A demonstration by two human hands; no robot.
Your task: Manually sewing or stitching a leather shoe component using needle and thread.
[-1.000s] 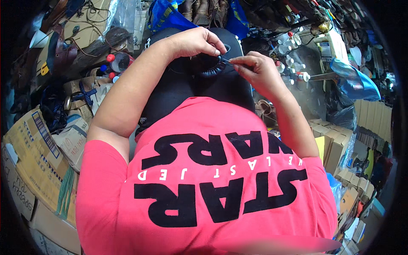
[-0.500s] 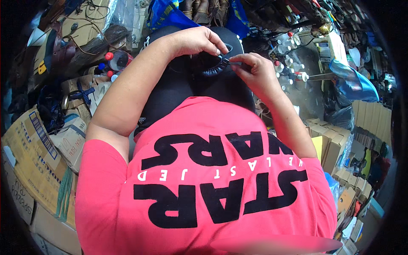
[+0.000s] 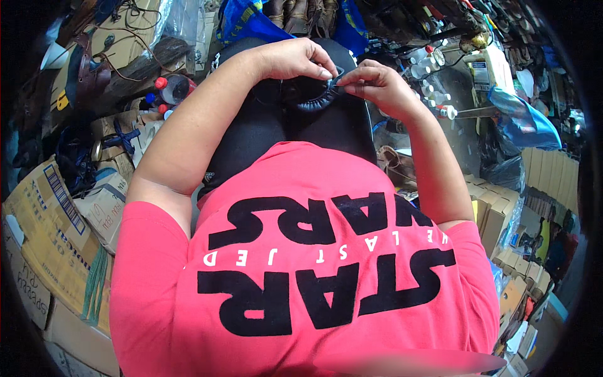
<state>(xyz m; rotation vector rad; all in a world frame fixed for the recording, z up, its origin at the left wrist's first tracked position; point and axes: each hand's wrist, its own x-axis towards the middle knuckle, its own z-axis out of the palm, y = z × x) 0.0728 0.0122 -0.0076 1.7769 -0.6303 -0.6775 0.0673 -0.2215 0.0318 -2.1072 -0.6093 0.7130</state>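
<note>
A black, leather-like piece with a pleated, curved rim rests over my dark-trousered lap; I cannot make out exactly what it is. My left hand reaches across from the left and pinches the piece's far right edge between thumb and fingers. Close beside it, my right hand is closed in a pinch at the same edge, thumb against forefinger. Something thin may be between the right fingertips, but it is too small to name. Part of the piece lies hidden beneath my left hand.
Brown leather shoes stand beyond my knees beside a blue bag. Several plastic bottles with red caps are at the left, more at the right. Cardboard boxes pile up on both sides. A blue sheet hangs at the right.
My right hand has shifted a little up toward the far edge of the black piece, its forearm turning with it. The pleated rim shows more now. My left hand has barely moved.
</note>
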